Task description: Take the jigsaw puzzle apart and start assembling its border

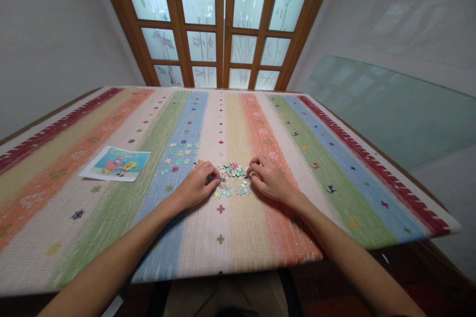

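A small heap of jigsaw puzzle pieces [233, 170] lies on the striped tablecloth between my two hands. My left hand [199, 182] is at the heap's left side, fingers closed in a pinch; a bit of teal puzzle piece [210, 178] shows between them. On the right, my right hand [269, 178] has its fingers curled together against the heap's edge, and whatever is in them is hidden. Loose pieces [243, 190] lie just in front of the heap. Left of my left hand, several teal pieces [182, 148] are spread apart in rough rows.
A printed cartoon picture [118, 164] lies flat on the left of the tablecloth [220, 223]. Beyond the table's far edge stand wooden doors [223, 34] with frosted panes. A pale glass-like panel [390, 104] is to the right by the wall.
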### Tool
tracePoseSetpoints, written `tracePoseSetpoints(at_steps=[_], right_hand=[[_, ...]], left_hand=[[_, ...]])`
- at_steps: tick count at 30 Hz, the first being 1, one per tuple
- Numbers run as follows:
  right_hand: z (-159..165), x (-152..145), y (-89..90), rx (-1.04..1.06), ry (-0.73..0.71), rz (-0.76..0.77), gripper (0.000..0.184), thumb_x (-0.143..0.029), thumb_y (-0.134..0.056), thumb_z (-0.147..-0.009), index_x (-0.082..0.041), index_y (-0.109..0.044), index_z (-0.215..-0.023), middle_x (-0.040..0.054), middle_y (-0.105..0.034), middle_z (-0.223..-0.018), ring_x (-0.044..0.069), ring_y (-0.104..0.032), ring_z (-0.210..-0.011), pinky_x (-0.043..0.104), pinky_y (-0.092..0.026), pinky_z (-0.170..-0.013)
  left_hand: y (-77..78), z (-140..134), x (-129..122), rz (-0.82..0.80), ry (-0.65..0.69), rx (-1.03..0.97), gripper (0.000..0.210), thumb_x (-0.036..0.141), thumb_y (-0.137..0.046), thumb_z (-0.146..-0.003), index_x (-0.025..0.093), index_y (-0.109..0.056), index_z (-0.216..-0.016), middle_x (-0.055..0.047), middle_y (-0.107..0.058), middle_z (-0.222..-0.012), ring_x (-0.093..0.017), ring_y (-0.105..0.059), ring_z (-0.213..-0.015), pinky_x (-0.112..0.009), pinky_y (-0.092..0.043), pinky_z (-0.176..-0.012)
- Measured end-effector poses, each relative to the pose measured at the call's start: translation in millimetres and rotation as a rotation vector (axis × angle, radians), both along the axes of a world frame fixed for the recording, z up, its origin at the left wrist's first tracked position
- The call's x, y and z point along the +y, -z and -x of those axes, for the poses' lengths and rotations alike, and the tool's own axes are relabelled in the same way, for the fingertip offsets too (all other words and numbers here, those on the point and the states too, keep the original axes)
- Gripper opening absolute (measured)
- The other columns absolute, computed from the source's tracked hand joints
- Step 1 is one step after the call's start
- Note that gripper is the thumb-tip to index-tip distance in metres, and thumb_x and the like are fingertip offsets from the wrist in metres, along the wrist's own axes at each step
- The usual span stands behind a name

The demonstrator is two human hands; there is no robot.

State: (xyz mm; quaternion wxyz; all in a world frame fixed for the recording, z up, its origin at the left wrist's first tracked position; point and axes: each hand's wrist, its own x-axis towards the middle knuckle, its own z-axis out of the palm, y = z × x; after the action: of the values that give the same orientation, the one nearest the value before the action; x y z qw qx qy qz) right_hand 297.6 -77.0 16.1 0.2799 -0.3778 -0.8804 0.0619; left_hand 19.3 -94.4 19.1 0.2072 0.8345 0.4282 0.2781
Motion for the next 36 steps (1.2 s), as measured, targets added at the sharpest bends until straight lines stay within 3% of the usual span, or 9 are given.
tracePoseSetpoints(at_steps=[8, 15, 22, 28, 32, 36], right_hand=[[-4, 0, -2.4, -0.012, -0.076, 0.018, 0.024, -0.005, -0.056, -0.085, -0.022, -0.072, -0.092, 0.0090, -0.063, -0.102, 0.026, -0.056, -0.098, 0.042, -0.046, -0.085], [-1, -3, -3.5, 0.018, -0.154, 0.053, 0.021, -0.010, -0.061, -0.089, -0.023, -0.076, -0.096, 0.0096, -0.063, -0.103, 0.026, -0.057, -0.098, 0.043, -0.049, -0.087], [0, -1, 0.4, -0.017, -0.173, 0.141, 0.014, -0.017, -0.061, -0.097, -0.023, -0.074, -0.100, 0.0112, -0.062, -0.105, 0.027, -0.057, -0.103, 0.044, -0.050, -0.090], [-1, -1, -0.4, 0.030, -0.162, 0.204, 0.006, -0.018, -0.063, -0.097, -0.021, -0.067, -0.093, 0.0096, -0.061, -0.103, 0.026, -0.056, -0.102, 0.042, -0.048, -0.091], [0, -2, -3.9, 0.094, -0.187, 0.307, 0.011, -0.023, -0.061, -0.099, -0.021, -0.063, -0.088, 0.0082, -0.061, -0.102, 0.025, -0.056, -0.102, 0.042, -0.046, -0.092], [4, -4, -8.7, 0.197, -0.232, 0.417, 0.012, -0.028, -0.060, -0.100, -0.022, -0.064, -0.090, 0.0065, -0.062, -0.100, 0.023, -0.057, -0.099, 0.041, -0.046, -0.090]], left_hand=[[-5.3, 0, -2, -0.158, 0.042, 0.086, 0.011, 0.016, -0.053, -0.094, 0.021, -0.061, -0.088, -0.006, -0.062, -0.090, -0.024, -0.055, -0.092, -0.040, -0.045, -0.085], [-0.9, 2, 0, -0.267, 0.065, 0.112, 0.014, 0.008, -0.053, -0.081, 0.020, -0.061, -0.082, -0.006, -0.061, -0.088, -0.024, -0.055, -0.089, -0.039, -0.047, -0.081], [-2.6, -4, -4, -0.335, 0.092, 0.056, 0.016, 0.008, -0.052, -0.086, 0.020, -0.063, -0.085, -0.006, -0.062, -0.086, -0.022, -0.055, -0.085, -0.038, -0.048, -0.078], [-1.9, -14, -11, -0.400, 0.108, -0.018, 0.013, 0.012, -0.055, -0.094, 0.018, -0.066, -0.098, -0.006, -0.065, -0.087, -0.022, -0.058, -0.085, -0.037, -0.049, -0.077], [2.2, -19, -14, -0.403, 0.134, -0.047, 0.022, 0.017, -0.058, -0.097, 0.019, -0.063, -0.119, -0.008, -0.069, -0.097, -0.022, -0.061, -0.089, -0.038, -0.052, -0.078], [3.2, -23, -16, -0.484, 0.167, -0.045, 0.023, 0.025, -0.061, -0.100, 0.018, -0.061, -0.122, -0.008, -0.069, -0.099, -0.023, -0.062, -0.089, -0.038, -0.053, -0.077]])
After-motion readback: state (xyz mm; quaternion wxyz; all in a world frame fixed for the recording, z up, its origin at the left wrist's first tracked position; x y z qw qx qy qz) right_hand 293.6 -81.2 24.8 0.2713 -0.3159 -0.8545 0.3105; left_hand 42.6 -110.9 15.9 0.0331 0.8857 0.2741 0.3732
